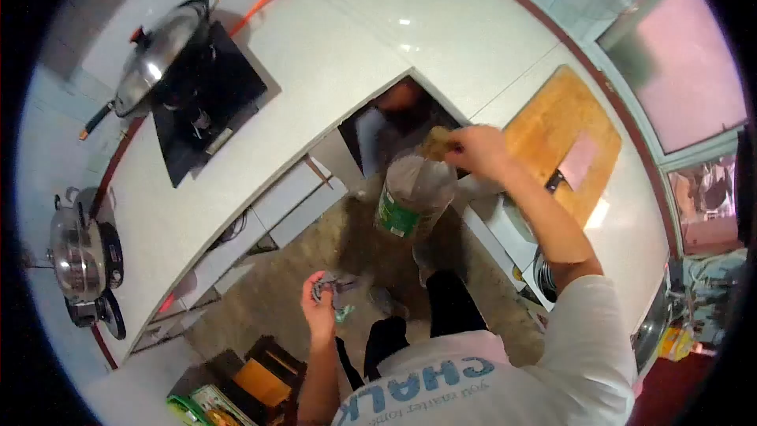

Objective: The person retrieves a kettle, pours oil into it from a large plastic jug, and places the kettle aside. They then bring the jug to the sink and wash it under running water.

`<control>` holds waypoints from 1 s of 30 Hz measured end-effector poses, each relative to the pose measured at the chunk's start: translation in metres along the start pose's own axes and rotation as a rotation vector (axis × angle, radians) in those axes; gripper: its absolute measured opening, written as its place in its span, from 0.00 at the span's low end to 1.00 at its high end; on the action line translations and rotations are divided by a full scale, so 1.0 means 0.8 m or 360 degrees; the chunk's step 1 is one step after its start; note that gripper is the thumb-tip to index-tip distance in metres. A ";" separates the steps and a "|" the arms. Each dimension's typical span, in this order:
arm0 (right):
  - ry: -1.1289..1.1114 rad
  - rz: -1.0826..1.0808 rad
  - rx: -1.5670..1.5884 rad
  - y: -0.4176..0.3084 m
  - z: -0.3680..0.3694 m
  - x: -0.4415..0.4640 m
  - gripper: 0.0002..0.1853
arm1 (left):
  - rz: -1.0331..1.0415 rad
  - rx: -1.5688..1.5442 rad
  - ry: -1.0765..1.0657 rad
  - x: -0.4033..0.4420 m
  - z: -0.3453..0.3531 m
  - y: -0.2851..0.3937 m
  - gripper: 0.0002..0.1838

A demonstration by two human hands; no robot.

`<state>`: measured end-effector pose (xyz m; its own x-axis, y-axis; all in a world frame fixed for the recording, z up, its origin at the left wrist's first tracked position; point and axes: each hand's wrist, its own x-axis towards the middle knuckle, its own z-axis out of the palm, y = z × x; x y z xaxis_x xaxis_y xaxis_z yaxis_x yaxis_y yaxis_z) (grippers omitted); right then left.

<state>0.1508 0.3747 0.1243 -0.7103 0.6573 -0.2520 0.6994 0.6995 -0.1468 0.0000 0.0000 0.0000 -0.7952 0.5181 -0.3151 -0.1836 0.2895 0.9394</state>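
My right hand [477, 151] reaches out over a translucent plastic bucket [424, 225] with a green label. Its fingers are closed on a brownish-yellow piece [436, 144] at the bucket's rim; blur hides what kind of thing it is. The bucket stands low, by the inner corner of the counter, and something pale shows at its mouth. Lower down, in front of my body, my left hand [318, 308] grips a crumpled grey cloth [337, 282].
A wooden cutting board [536, 122] with a cleaver [578, 164] lies on the white counter [355, 24] at right. At left are a lidded wok [162, 59] on a black cooktop [236, 83] and a glass-lidded pot [75, 248]. Boxes [264, 383] stand on the floor.
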 end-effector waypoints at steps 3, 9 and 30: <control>0.0492 0.0126 0.0372 0.003 -0.136 -0.114 0.14 | 0.0019 -0.0094 0.0020 -0.030 -0.044 0.088 0.12; 0.1337 -0.0074 0.0167 0.047 -0.320 -0.220 0.13 | 0.0254 -0.0047 -0.0108 0.027 0.037 0.094 0.12; 0.1391 0.0670 -0.0183 0.342 -0.312 -0.189 0.08 | 0.0407 0.0141 -0.1351 0.155 0.423 0.281 0.11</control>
<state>0.4299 0.5368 0.3609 -0.2453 0.8034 0.5425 0.9304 0.3524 -0.1011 0.0557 0.4013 0.1263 -0.1031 0.9869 -0.1242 0.0139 0.1263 0.9919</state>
